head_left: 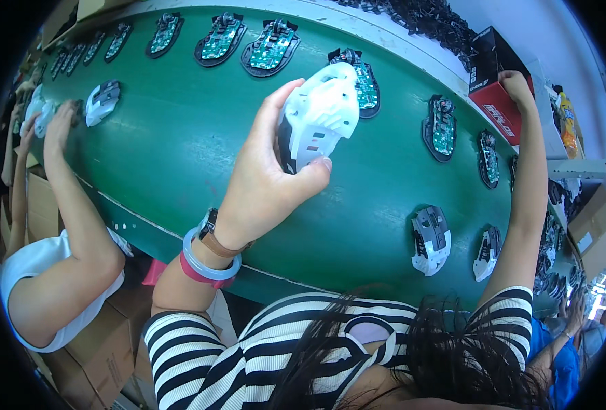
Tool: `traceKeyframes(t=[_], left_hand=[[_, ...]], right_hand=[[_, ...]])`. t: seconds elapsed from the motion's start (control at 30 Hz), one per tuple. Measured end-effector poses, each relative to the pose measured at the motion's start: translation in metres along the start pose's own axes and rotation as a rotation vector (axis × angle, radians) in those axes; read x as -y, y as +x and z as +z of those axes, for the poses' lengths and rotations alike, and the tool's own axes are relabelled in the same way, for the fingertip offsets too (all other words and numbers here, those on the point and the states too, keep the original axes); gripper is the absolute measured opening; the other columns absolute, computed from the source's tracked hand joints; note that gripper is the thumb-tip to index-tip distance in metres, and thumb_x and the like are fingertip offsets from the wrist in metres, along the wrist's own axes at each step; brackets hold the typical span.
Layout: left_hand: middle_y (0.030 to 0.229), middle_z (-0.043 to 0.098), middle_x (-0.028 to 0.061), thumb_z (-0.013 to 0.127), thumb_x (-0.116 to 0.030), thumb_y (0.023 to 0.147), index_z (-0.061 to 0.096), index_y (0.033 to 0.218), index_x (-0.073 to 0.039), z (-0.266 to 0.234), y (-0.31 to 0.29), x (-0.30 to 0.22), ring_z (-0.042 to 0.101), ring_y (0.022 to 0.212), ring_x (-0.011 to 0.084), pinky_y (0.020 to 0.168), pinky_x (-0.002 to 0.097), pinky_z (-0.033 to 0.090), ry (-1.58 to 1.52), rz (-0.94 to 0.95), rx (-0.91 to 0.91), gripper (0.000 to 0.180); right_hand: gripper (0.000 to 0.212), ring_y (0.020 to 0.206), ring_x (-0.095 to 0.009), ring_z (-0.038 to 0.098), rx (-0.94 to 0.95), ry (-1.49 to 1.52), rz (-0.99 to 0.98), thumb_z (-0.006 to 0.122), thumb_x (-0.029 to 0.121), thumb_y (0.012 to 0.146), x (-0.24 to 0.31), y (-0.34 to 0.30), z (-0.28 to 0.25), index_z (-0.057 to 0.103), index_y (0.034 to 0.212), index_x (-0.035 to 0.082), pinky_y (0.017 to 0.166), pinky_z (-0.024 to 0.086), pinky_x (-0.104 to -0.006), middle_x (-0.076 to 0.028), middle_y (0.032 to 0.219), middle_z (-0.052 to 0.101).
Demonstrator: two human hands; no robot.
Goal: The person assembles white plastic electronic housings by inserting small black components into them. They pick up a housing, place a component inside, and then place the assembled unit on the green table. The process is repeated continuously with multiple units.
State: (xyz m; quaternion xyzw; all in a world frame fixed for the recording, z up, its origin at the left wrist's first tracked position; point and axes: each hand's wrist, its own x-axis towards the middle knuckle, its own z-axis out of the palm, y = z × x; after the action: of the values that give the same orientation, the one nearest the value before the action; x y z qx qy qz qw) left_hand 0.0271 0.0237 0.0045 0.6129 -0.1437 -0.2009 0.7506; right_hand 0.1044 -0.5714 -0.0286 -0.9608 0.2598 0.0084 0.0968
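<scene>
My left hand (265, 174) is raised over the green work surface, its fingers and thumb closed around a computer mouse's top shell (321, 113), white with dark side panels. The shell is tilted, showing its hollow, ribbed inner side. Far to the right, my right arm stretches out to a black and red box (498, 109). My right hand (515, 85) is at the box's opening, its fingers bent down and largely hidden. Behind the held shell, a mouse base with a green circuit board (367, 89) lies partly covered.
More open mouse bases (271, 48) are spaced along the far side of the green surface (200, 137). White-and-grey mouse shells (431, 240) lie near my right arm. At left, a co-worker's hands (58, 126) hold a white part. Small black parts (426, 24) are heaped beyond the far edge.
</scene>
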Motion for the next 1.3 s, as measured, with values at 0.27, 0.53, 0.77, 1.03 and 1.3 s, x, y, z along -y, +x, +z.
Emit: traceKeyframes(t=[0.27,0.53,0.77,1.03,1.3], left_hand=[[0.126,0.053,0.0107,0.071,-0.009,0.078,0.033,0.143,0.002,-0.01,0.002,-0.002,0.052,0.113,0.0163,0.096,0.0311,0.045,0.009,-0.179,0.065,0.077],[0.13,0.05,0.0099,0.09,-0.014,0.066,0.03,0.145,0.003,-0.014,-0.006,-0.009,0.049,0.12,0.018,0.103,0.0317,0.041,-0.112,-0.173,0.186,0.1],[0.128,0.051,0.0087,0.087,-0.013,0.071,0.032,0.143,0.003,-0.018,-0.009,-0.014,0.052,0.115,0.0155,0.098,0.0302,0.046,-0.185,-0.224,0.179,0.092],[0.126,0.054,0.0084,0.079,-0.01,0.077,0.036,0.141,0.0,-0.03,-0.007,-0.001,0.053,0.115,0.015,0.098,0.0304,0.046,0.056,-0.081,0.109,0.077],[0.13,0.052,0.0108,0.081,-0.011,0.075,0.035,0.141,0.0,-0.029,-0.003,0.001,0.051,0.12,0.0181,0.102,0.0328,0.043,0.084,-0.038,0.05,0.081]], right_hand=[[0.022,0.08,-0.018,0.067,-0.735,0.192,-0.661,0.061,-0.002,0.086,0.203,-0.211,-0.039,0.074,0.099,0.01,0.07,0.053,-0.0291,-0.007,0.093,0.069],[0.03,0.081,-0.025,0.062,-0.498,0.675,-1.343,0.071,-0.002,0.061,0.315,-0.286,0.027,0.07,0.09,0.006,0.069,0.05,-0.0345,-0.007,0.088,0.062],[0.034,0.087,-0.027,0.061,-0.6,0.615,-1.365,0.073,0.006,0.059,0.316,-0.284,0.043,0.07,0.092,0.007,0.075,0.046,-0.037,-0.007,0.096,0.064],[0.038,0.101,-0.027,0.059,-0.473,0.4,-1.403,0.072,0.006,0.068,0.319,-0.297,0.025,0.068,0.106,0.009,0.082,0.049,-0.0338,-0.008,0.115,0.065],[0.033,0.089,-0.02,0.06,-0.416,0.161,-1.581,0.069,0.008,0.071,0.323,-0.298,0.009,0.064,0.103,0.004,0.071,0.049,-0.0301,-0.006,0.102,0.06]])
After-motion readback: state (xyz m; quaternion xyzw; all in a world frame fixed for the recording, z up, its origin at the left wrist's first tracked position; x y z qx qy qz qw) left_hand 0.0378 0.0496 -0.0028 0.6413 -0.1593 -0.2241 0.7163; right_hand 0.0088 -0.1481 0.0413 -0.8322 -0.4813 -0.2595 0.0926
